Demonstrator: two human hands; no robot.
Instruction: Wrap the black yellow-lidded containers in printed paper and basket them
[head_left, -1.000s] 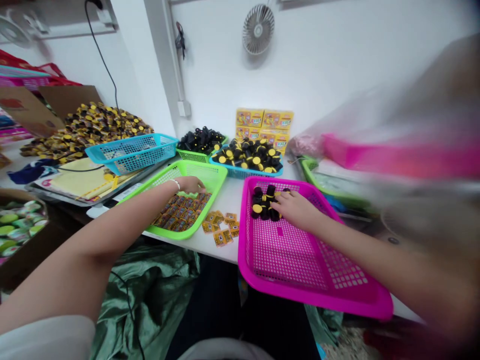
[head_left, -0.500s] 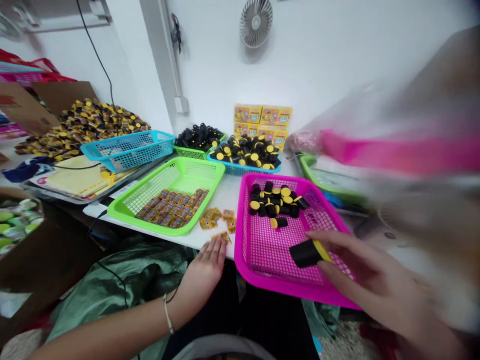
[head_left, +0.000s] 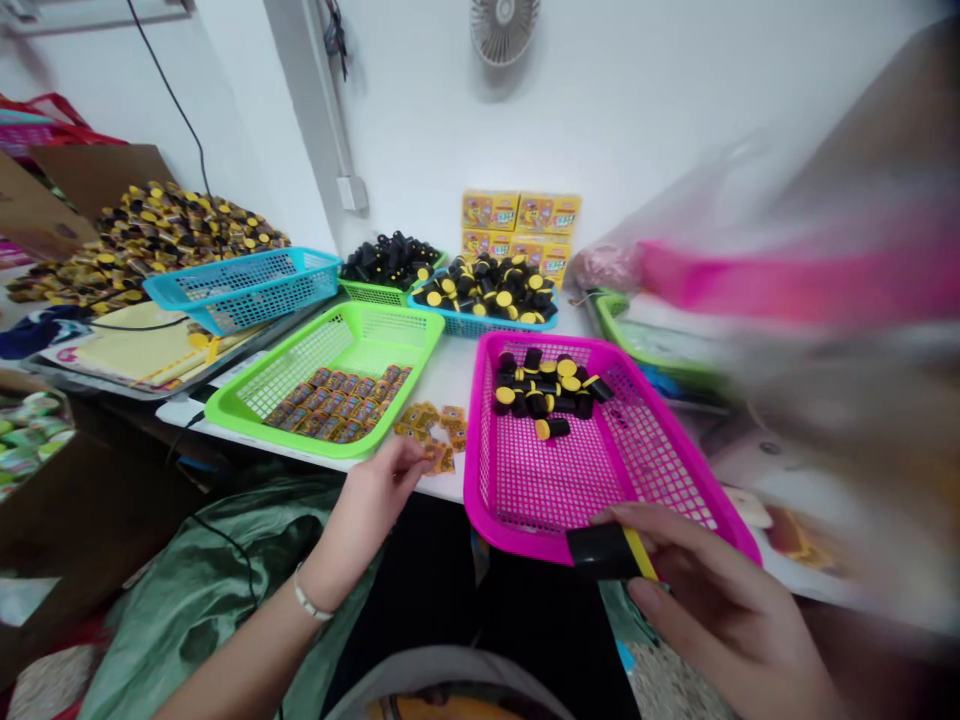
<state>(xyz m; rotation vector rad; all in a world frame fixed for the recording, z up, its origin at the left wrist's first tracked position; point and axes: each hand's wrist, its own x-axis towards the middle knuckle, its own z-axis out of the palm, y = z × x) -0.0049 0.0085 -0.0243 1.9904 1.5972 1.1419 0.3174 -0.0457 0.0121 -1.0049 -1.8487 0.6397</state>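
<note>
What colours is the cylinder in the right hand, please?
The cylinder in the right hand is black with a yellow end, seen in the head view.

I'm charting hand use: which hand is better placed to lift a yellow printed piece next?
Probably the left hand: it is right at the yellow printed pieces, while the right hand holds a black cylinder.

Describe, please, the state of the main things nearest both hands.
Black plastic cylinder with yellow end: held sideways by right hand.
Magenta rectangular plastic basket: partly filled.
Lime-green rectangular plastic basket: partly filled, in rows.
Flat yellow printed pieces: loosely scattered.
Left hand: at pieces, grip unclear.
</note>
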